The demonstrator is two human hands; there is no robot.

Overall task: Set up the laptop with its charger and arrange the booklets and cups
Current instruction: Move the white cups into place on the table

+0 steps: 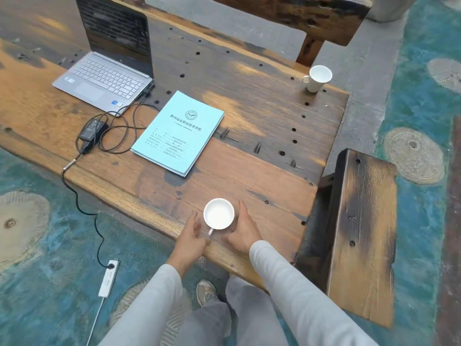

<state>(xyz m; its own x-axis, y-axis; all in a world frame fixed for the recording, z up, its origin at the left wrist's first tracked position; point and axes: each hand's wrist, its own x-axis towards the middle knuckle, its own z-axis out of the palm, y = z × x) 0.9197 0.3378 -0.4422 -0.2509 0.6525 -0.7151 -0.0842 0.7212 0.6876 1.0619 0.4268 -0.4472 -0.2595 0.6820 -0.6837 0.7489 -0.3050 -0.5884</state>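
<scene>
Left hand (193,234) and right hand (243,229) reach forward, palms facing, fingers (242,211) loosely extended.

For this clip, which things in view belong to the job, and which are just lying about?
Job: laptop, charger, power strip, booklets, near cup, far cup.
Just there: side bench, far bench.
</scene>
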